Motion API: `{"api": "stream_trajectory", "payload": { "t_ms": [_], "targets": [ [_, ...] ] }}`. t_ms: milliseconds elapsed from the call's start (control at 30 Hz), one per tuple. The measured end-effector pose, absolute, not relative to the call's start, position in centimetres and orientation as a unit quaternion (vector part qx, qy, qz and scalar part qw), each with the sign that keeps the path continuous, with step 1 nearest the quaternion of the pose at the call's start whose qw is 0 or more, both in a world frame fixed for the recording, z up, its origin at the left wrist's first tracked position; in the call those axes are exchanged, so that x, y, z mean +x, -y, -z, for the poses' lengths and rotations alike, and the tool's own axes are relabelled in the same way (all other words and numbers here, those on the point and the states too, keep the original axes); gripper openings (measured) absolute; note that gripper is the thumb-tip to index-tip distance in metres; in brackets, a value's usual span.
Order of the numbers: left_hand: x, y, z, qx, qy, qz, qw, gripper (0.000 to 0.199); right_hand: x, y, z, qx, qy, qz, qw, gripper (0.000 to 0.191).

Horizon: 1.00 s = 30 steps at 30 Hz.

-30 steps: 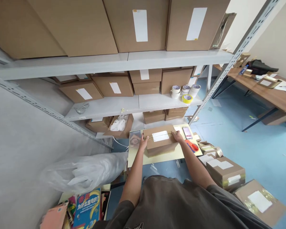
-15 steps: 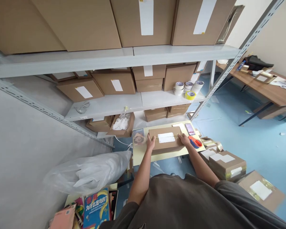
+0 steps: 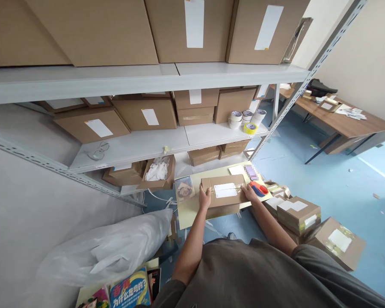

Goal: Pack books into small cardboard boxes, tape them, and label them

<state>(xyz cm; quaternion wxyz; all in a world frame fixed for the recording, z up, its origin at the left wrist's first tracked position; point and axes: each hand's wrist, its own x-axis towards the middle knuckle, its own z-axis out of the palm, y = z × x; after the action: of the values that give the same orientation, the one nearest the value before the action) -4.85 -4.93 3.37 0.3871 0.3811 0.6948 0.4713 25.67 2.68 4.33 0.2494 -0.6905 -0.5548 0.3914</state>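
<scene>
In the head view, the cardboard box (image 3: 221, 179) lies directly between the two hands, its long axis running across the body from the left hand (image 3: 205, 198) to the right hand (image 3: 250, 194), so neither hand is nearer: each touches its own end. The left hand is partly open, spread around the left end with the thumb towards the top; its other fingers are largely hidden by the cardboard. The right hand is likewise part-open and curved about the opposite end, its fingertips near the shiny tape there, though how firmly either one presses cannot be told. Between them, the white label (image 3: 225, 190) faces up, and the top seam runs through it along the same line from hand to hand. The box is over the near side of the pale yellow table (image 3: 188, 216); whether its underside rests on the tabletop or is slightly raised cannot be made out. Just outside the right hand, close to its knuckles, is a red-and-blue object (image 3: 259, 189), with a blurred-out rectangular item (image 3: 251, 172) beyond it. To the outer side of the left hand lies a picture sheet (image 3: 184, 188).
</scene>
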Motion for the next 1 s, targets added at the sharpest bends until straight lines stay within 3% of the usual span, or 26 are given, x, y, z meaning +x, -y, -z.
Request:
{"api": "stream_trajectory", "payload": {
  "t_ms": [267,1000],
  "targets": [
    [-4.5,2.4,-3.2,0.38,-0.683,-0.499,0.375,0.082,25.1,-4.7,-3.9,-0.701,0.523,-0.41,0.26,0.051],
    [-4.4,4.2,-2.7,0.384,-0.689,-0.491,0.371,0.075,25.7,-4.1,-5.5,-0.707,0.537,-0.397,0.234,0.041]
  ]
}}
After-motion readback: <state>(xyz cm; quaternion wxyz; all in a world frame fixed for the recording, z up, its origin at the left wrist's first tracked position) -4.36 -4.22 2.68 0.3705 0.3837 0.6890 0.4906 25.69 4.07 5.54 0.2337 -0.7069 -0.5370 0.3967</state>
